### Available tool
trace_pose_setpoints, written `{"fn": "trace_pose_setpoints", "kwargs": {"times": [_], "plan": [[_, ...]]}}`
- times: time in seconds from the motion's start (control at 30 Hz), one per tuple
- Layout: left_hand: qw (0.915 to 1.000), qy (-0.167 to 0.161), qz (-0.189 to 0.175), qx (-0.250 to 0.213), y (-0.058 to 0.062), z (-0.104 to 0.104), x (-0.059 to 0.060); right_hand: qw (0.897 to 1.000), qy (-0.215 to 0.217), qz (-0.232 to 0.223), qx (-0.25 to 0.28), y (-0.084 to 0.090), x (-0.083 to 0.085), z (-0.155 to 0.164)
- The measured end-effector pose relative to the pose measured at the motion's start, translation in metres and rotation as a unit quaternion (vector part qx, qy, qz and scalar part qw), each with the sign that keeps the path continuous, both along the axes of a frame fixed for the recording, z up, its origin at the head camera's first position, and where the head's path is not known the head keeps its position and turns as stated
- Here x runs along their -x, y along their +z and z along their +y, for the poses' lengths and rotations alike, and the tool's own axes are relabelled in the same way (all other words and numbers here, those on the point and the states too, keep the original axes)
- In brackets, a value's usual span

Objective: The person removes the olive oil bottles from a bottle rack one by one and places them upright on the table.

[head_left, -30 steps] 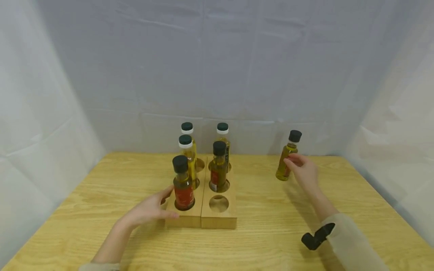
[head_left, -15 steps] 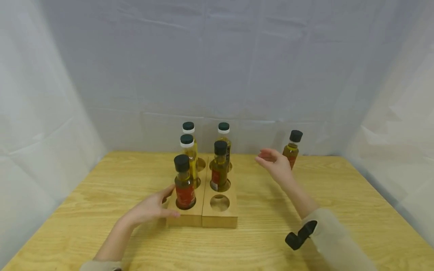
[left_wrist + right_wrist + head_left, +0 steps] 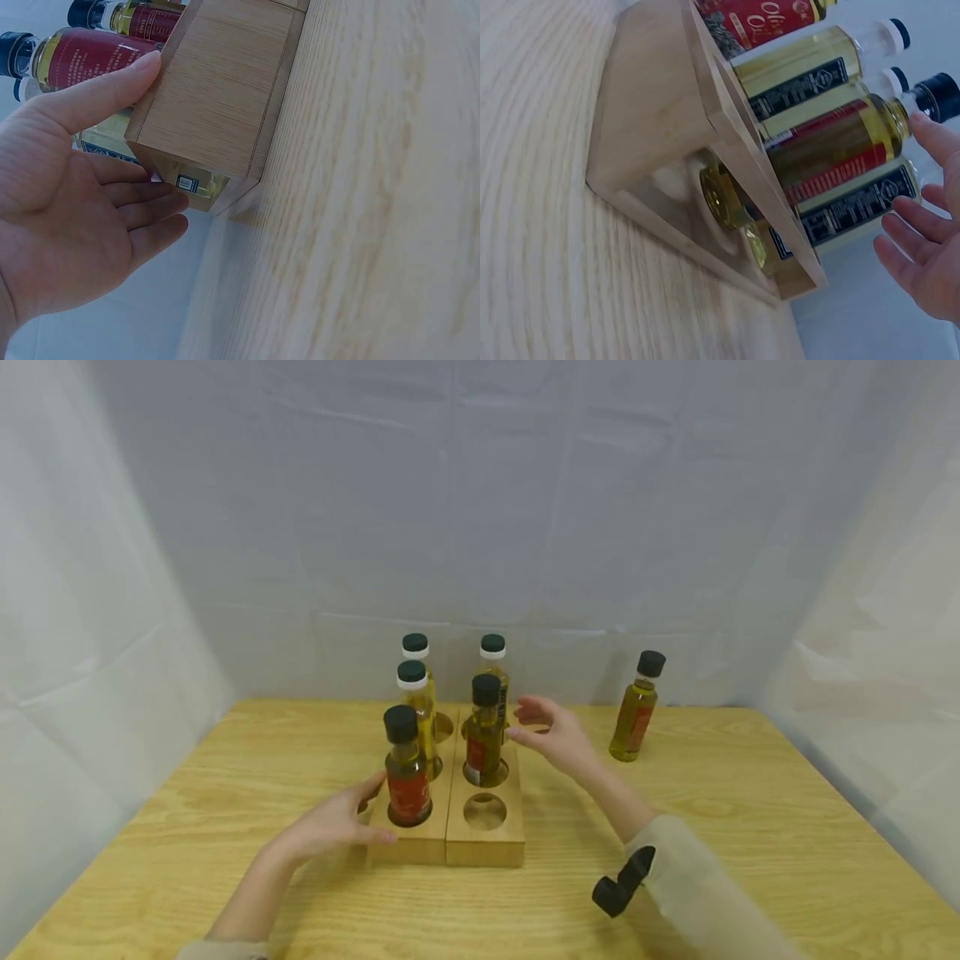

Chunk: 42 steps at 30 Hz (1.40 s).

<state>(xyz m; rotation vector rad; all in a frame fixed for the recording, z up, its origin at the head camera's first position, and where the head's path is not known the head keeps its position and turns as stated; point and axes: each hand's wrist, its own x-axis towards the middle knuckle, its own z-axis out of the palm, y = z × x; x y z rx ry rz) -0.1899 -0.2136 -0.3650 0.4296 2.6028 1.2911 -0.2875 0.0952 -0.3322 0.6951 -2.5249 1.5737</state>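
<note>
My left hand (image 3: 326, 822) lies at the near left corner of a wooden bottle rack (image 3: 408, 849), thumb at the front edge, relaxed fingers along the side. In the left wrist view its thumb tip (image 3: 146, 64) reaches the rack's edge. A black-capped olive oil bottle (image 3: 408, 785) with a red label stands in the front left hole. My right hand (image 3: 558, 739), fingers loosely spread, is beside another black-capped oil bottle (image 3: 483, 739) in the right row's middle hole. In the right wrist view, a fingertip overlaps that bottle's neck (image 3: 904, 112).
Green-capped oil bottles (image 3: 492, 647) stand in the rear and left-middle holes. A round hole (image 3: 484, 811) shows at the front right of the rack. Another black-capped oil bottle (image 3: 636, 714) stands apart on the wooden table (image 3: 570, 893). Pale sheeting (image 3: 480, 527) surrounds the table.
My right hand has let go of the oil bottle standing at the right and moved left to the rack. That bottle stays upright on the table. The left hand stays at the rack's corner.
</note>
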Motion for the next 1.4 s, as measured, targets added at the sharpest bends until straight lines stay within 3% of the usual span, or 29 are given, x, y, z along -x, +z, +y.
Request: {"fn": "trace_pose_setpoints", "kwargs": {"times": [0.53,0.93,1.4], "plan": [[1.0,-0.005,0.006,0.004,0.001,0.001,-0.002,0.999,0.022,-0.011,-0.022,-0.016,-0.007,-0.034],[0.9997,-0.004,0.019,0.014,0.0,0.001,-0.002,0.999,-0.036,0.007,-0.004,-0.025,-0.011,-0.046],[0.9998,-0.002,0.016,0.013,0.001,0.001,-0.003,0.999,-0.048,0.022,0.006,-0.026,-0.014,-0.044]]}}
